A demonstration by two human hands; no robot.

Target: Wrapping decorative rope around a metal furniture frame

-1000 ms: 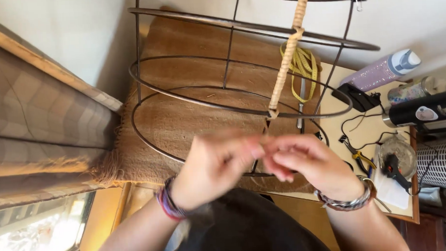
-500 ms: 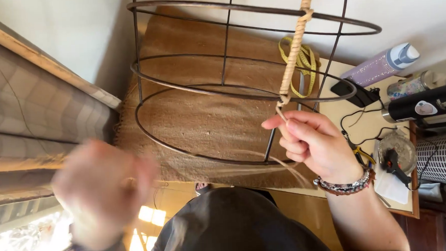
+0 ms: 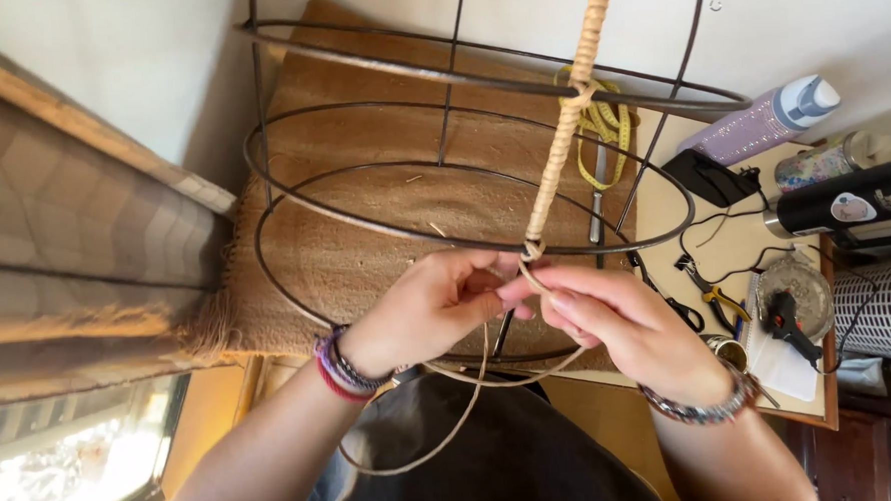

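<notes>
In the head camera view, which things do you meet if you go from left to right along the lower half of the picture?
Bright window → left hand with wrist bands → tan cord pinched between both hands → right hand → black glue gun → white ribbed heater.

frame: our wire frame (image 3: 462, 170) stands on the burlap mat (image 3: 365, 244)
hands: our left hand (image 3: 423, 312) and right hand (image 3: 624, 328) meet at its near ring
right: spray bottle (image 3: 760, 122), pliers (image 3: 713, 299)
</notes>
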